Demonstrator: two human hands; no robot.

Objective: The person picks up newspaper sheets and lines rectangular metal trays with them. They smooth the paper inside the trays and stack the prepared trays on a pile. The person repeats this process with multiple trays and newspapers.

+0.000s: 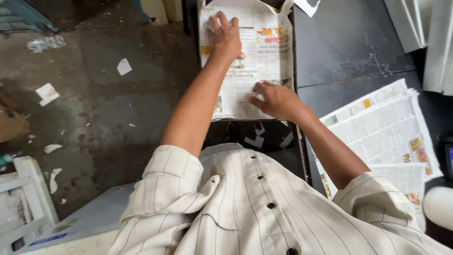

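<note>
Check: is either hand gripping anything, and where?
Nothing is gripped. The left hand presses flat on the newspaper near its far end; the right hand presses its near part, fingers spread on the sheet.

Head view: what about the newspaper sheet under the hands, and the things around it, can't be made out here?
- Newspaper sheet: top edge cut off by the frame; parts hidden under the left hand and right hand.
- What the sheet lies on: covered by the paper.
- Newspaper pile: near corner hidden by the right sleeve.
- White rounded object: cut off by the right edge.
</note>
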